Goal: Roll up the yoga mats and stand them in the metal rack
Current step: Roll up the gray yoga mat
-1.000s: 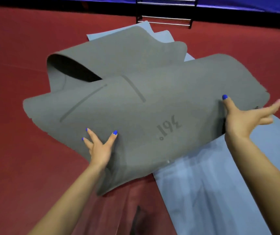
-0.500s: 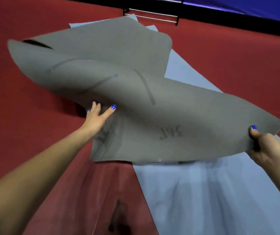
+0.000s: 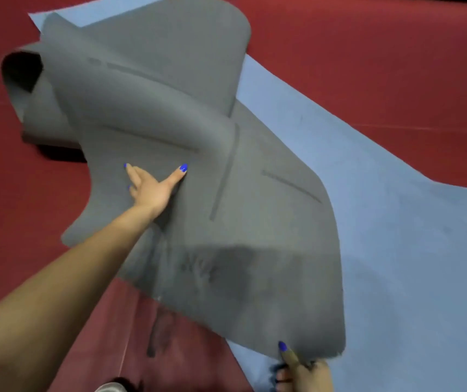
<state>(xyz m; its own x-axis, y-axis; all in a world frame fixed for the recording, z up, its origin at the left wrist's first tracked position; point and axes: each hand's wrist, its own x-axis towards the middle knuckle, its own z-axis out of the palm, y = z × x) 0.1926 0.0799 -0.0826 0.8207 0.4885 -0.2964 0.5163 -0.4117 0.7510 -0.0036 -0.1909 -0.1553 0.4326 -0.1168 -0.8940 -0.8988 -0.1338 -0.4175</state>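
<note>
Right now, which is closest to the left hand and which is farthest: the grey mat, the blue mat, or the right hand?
1. Grey mat: right under the left hand, which presses on it.
2. Blue mat: on the floor, off to the right.
3. Right hand: at the bottom edge, pinching the grey mat's near corner.

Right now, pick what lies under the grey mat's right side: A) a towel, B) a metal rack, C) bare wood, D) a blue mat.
D: the grey mat, pinched at its near corner by the right hand, overlaps a blue mat spread on the red floor.
</note>
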